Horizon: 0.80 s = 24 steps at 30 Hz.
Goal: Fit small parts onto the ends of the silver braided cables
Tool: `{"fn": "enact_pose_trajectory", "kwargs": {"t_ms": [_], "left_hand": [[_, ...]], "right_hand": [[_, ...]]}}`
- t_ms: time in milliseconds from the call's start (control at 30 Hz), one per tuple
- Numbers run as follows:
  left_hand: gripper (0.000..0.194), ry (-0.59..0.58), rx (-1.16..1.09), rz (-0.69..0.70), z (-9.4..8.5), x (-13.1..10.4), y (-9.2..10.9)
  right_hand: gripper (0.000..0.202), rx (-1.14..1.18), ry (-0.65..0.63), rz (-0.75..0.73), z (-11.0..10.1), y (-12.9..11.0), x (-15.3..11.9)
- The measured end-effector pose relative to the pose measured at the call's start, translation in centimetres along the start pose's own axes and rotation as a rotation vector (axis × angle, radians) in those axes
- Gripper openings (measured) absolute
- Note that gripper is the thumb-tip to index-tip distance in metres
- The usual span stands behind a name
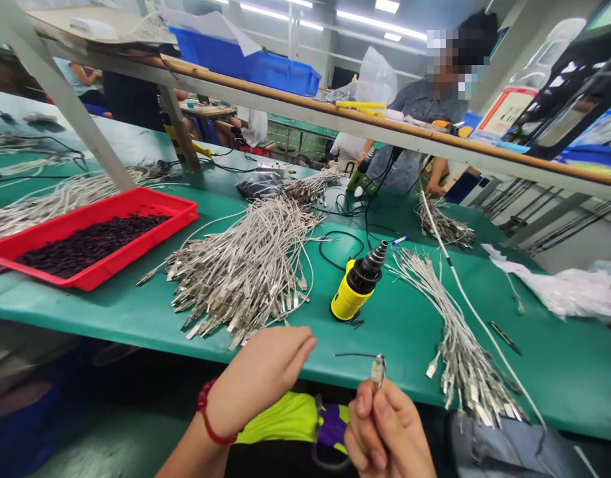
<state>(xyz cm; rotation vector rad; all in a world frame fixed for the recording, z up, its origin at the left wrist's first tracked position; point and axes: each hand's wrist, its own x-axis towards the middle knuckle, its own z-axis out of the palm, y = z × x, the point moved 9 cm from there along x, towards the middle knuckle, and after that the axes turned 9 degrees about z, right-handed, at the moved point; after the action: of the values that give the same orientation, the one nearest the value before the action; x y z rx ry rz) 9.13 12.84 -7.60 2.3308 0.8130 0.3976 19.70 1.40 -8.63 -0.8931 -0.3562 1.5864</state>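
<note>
My right hand (385,425) pinches a small metal USB connector (378,373), held upright in front of the table edge. Thin coloured wires show at its top, and a thin black piece (354,354) extends left from there. My left hand (265,365), with a red bracelet at the wrist, is to the left of it, fingers pressed together and pointing right; what they hold, if anything, is hidden. Just beyond my left hand lies a large pile of white cables (246,265) with metal connectors. A yellow heat gun (352,289) stands nozzle up behind the connector.
On the left, a red tray (91,279) holds small black pieces. Another cable bundle (455,332) lies at the right, near a pen (505,337) and a plastic bag (579,289). A raised shelf (305,106) crosses the table's far side. A person (425,99) is behind it.
</note>
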Motion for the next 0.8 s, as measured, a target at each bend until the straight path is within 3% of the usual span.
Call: {"fn": "enact_pose_trajectory", "kwargs": {"t_ms": [100, 167, 300, 433, 800], "left_hand": [[0.028, 0.050, -0.629, 0.161, -0.7, 0.6, 3.3], [0.024, 0.080, -0.977, 0.194, -0.5, 0.9, 4.2], [0.022, 0.127, -1.357, 0.227, 0.4, 1.1, 4.3], [0.026, 0.102, -1.480, 0.200, 1.5, 1.4, 4.1], [0.029, 0.131, -1.426, 0.115, 2.1, 1.7, 3.7]], "right_hand": [[0.036, -0.040, -0.047, -0.002, 0.9, 1.2, 0.5], [0.035, -0.052, -0.088, -0.011, 1.2, 1.6, 0.7], [0.033, -0.068, -0.127, 0.030, 1.0, 2.2, 0.9], [0.035, -0.070, -0.144, 0.060, 0.7, 2.8, 1.0], [0.044, -0.153, -0.046, 0.124, 1.2, 2.6, 0.5]]}}
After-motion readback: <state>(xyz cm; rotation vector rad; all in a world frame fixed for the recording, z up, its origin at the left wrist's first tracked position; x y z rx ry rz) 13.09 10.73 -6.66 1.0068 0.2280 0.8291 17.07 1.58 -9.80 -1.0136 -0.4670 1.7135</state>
